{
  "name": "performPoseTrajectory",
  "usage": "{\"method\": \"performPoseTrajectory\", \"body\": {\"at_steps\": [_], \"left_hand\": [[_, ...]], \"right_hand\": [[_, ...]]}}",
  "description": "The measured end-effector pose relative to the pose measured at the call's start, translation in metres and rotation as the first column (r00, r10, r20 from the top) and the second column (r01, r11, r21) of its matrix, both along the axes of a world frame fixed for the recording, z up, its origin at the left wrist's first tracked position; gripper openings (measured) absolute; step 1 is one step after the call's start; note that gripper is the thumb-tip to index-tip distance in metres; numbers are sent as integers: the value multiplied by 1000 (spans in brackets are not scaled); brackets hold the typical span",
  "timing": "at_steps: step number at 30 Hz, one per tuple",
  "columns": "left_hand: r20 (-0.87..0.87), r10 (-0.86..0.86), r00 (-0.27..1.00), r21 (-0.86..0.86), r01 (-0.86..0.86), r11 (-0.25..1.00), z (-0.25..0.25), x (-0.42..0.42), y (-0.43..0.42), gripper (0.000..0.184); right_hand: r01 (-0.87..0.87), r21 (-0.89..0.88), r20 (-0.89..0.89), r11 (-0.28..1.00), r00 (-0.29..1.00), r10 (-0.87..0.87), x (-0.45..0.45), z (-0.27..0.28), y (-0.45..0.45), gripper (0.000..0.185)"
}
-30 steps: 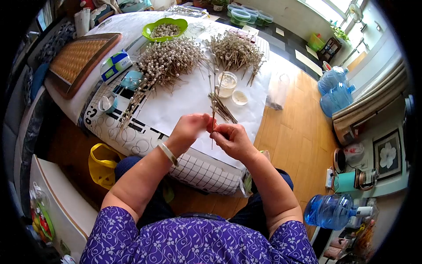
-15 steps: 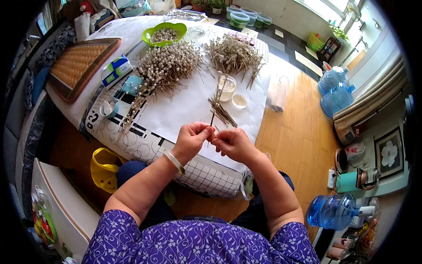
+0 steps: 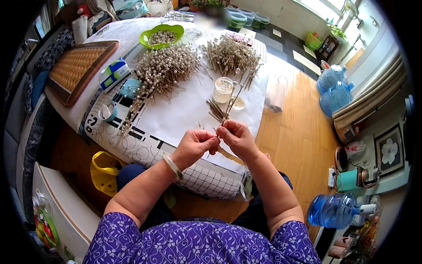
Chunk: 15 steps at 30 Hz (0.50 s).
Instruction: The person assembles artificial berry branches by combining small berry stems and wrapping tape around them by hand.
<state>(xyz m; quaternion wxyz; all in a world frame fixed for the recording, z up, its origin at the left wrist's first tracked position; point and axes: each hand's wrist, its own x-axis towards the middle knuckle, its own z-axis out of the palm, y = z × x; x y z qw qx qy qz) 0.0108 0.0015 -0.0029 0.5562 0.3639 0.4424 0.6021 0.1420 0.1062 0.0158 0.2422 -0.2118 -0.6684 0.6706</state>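
Note:
A thin brown stem with small pale buds (image 3: 232, 102) stands up from between my hands, tilted to the right. Its lower end is pinched by the fingertips of my left hand (image 3: 195, 147). My right hand (image 3: 238, 141) grips the same stem a little higher, thumb and fingers closed. Just beyond the hands lies a small pile of cut brown sticks (image 3: 215, 110) on white paper (image 3: 169, 121). Behind it are an open clear jar (image 3: 223, 89) with pale contents and a round lid (image 3: 238, 103).
Two heaps of budded stems, a left heap (image 3: 165, 68) and a right heap (image 3: 231, 55), cover the far paper. A green bowl (image 3: 179, 31) of buds, a tissue pack (image 3: 114, 74) and a blue cup (image 3: 108, 111) stand on the table. A yellow bag (image 3: 104, 176) is below.
The budded stem has swung to lean right, and its top has dropped clear of the jar. My right hand has risen slightly along the stem; my left hand has come a little lower.

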Motion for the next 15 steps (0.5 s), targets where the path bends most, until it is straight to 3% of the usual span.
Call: {"method": "performPoseTrajectory", "body": {"at_steps": [5, 13, 15], "left_hand": [[-18, -29, 999, -5, 29, 1000, 2, -3, -1, 13], [30, -86, 996, 40, 85, 996, 9, -12, -3, 15], [82, -85, 993, 66, 80, 995, 18, -20, -12, 14]], "right_hand": [[-28, 85, -12, 996, 1000, 29, -3, -4, 0, 19], [21, 44, 30, 999, 999, -22, -6, 5, 0, 16], [-142, -75, -61, 987, 989, 138, -13, 17, 2, 18]]}}
